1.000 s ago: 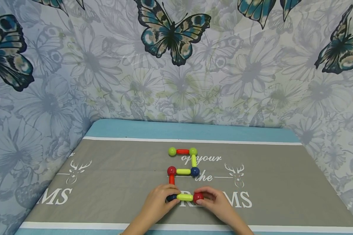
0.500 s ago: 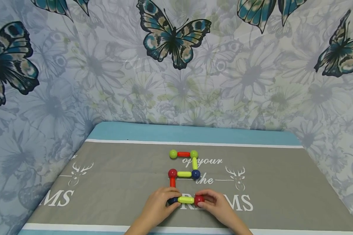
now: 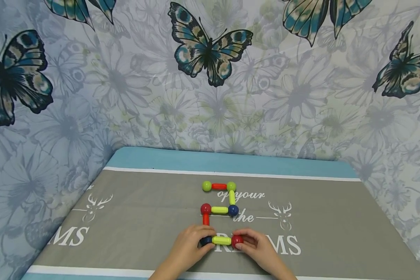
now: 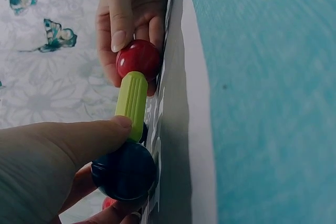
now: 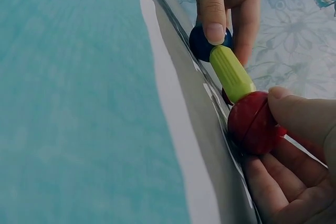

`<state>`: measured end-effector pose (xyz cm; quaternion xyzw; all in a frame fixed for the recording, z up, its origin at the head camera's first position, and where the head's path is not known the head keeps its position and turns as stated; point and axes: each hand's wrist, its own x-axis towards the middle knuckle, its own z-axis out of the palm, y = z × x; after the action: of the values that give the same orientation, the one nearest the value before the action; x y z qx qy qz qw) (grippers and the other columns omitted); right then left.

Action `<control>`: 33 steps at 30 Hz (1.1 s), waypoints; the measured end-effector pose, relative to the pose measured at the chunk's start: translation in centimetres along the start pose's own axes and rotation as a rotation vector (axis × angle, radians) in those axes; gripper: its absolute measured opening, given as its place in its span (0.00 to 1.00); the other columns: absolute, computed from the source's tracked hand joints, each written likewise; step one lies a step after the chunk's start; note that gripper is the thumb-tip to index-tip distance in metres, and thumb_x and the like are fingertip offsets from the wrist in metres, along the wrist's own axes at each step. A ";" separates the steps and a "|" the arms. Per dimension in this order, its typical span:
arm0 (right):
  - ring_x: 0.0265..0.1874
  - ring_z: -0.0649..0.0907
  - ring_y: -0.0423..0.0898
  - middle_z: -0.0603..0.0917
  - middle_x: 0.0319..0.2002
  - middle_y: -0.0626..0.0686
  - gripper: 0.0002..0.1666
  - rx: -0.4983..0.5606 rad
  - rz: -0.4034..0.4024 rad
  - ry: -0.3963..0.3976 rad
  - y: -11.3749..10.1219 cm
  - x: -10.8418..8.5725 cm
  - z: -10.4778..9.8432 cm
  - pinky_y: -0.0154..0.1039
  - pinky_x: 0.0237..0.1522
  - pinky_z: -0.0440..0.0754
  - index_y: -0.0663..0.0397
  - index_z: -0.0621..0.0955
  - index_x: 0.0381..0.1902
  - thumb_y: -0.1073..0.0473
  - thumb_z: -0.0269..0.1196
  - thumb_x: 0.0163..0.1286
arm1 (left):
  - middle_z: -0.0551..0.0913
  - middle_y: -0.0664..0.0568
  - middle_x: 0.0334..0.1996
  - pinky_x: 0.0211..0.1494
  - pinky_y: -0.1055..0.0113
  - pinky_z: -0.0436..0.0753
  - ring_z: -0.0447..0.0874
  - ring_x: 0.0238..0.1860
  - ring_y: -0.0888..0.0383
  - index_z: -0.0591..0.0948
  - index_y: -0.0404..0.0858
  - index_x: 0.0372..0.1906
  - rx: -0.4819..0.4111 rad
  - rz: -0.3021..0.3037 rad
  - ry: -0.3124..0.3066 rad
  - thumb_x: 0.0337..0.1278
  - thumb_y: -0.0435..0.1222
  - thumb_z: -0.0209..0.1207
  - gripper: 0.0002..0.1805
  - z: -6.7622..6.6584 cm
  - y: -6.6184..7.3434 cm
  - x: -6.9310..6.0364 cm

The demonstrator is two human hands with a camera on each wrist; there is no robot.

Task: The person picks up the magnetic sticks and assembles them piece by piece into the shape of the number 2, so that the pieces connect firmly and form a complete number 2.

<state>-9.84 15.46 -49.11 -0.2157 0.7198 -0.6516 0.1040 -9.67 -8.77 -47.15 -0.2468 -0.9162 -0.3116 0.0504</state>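
Observation:
My left hand [image 3: 187, 245] grips a dark blue ball [image 4: 124, 172], its thumb tip on the adjoining end of a yellow-green rod [image 3: 222, 240]. At the rod's other end is a red ball [image 5: 253, 124], which my right hand [image 3: 257, 248] pinches between thumb and fingers. Just beyond the left hand, a red rod [image 3: 205, 220] runs up to another red ball [image 3: 205, 209]; its lower end is hidden by the fingers. From there a yellow-green rod [image 3: 219, 210] leads to a dark blue ball [image 3: 233, 210].
Farther back, another yellow-green rod [image 3: 232, 197], two green balls, one of them the right green ball [image 3: 231, 186], and a red rod [image 3: 219, 186] continue the chain. Everything lies on a grey printed cloth [image 3: 143, 210] with white and blue borders. A butterfly-patterned fabric [image 3: 126, 97] stands behind.
The scene has slid slightly down in the head view as the camera shifts. Both hands keep their hold on the same balls, and the chain looks the same.

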 end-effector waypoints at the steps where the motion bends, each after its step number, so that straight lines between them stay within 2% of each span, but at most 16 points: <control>1: 0.45 0.81 0.45 0.78 0.45 0.69 0.20 -0.001 -0.003 0.001 0.0 0.0 0.0 0.38 0.44 0.79 0.74 0.75 0.49 0.67 0.63 0.63 | 0.81 0.58 0.46 0.46 0.57 0.78 0.78 0.46 0.56 0.84 0.44 0.48 -0.006 -0.001 0.007 0.45 0.40 0.70 0.20 0.0 -0.1 0.0; 6: 0.45 0.81 0.46 0.79 0.45 0.69 0.19 -0.013 -0.026 0.002 0.1 0.3 0.0 0.38 0.44 0.79 0.74 0.76 0.49 0.67 0.64 0.62 | 0.78 0.52 0.53 0.50 0.55 0.77 0.77 0.52 0.53 0.74 0.43 0.62 -0.029 -0.004 0.045 0.43 0.40 0.72 0.36 -0.1 -0.3 -0.1; 9: 0.44 0.81 0.45 0.79 0.45 0.68 0.19 -0.024 -0.028 0.002 0.1 0.3 -0.1 0.37 0.44 0.79 0.74 0.76 0.49 0.66 0.64 0.62 | 0.77 0.50 0.55 0.50 0.53 0.77 0.76 0.53 0.52 0.69 0.45 0.66 -0.036 -0.024 0.036 0.45 0.41 0.71 0.39 -0.1 -0.2 0.0; 15: 0.45 0.81 0.45 0.79 0.46 0.68 0.20 -0.027 -0.025 -0.013 0.3 0.2 -0.3 0.35 0.45 0.79 0.73 0.75 0.50 0.67 0.64 0.62 | 0.77 0.50 0.52 0.47 0.52 0.79 0.78 0.49 0.53 0.71 0.47 0.65 -0.040 -0.095 -0.009 0.50 0.42 0.68 0.34 -0.5 0.1 0.2; 24: 0.46 0.80 0.44 0.78 0.47 0.67 0.20 -0.041 -0.044 -0.036 0.7 0.5 -0.6 0.34 0.46 0.78 0.73 0.75 0.50 0.66 0.63 0.63 | 0.77 0.50 0.53 0.46 0.53 0.79 0.78 0.48 0.54 0.72 0.47 0.64 -0.046 -0.128 -0.049 0.54 0.42 0.65 0.30 -0.7 0.1 0.7; 27: 0.46 0.80 0.44 0.78 0.47 0.69 0.21 -0.029 -0.039 -0.041 0.8 0.5 -0.6 0.33 0.46 0.77 0.73 0.75 0.51 0.65 0.63 0.63 | 0.77 0.50 0.53 0.46 0.54 0.80 0.78 0.47 0.55 0.72 0.46 0.63 -0.050 -0.122 -0.045 0.54 0.41 0.65 0.29 -0.6 -0.1 0.7; 33: 0.46 0.80 0.42 0.77 0.47 0.69 0.20 -0.011 -0.023 -0.036 0.8 0.4 -0.5 0.32 0.46 0.77 0.73 0.75 0.50 0.66 0.63 0.63 | 0.78 0.50 0.51 0.43 0.58 0.81 0.79 0.43 0.57 0.73 0.44 0.62 -0.042 -0.111 0.017 0.55 0.40 0.64 0.28 -0.6 -0.5 0.6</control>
<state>-10.56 15.79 -49.82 -0.2360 0.7188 -0.6450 0.1084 -10.46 -9.27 -46.78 -0.1942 -0.9213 -0.3351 0.0357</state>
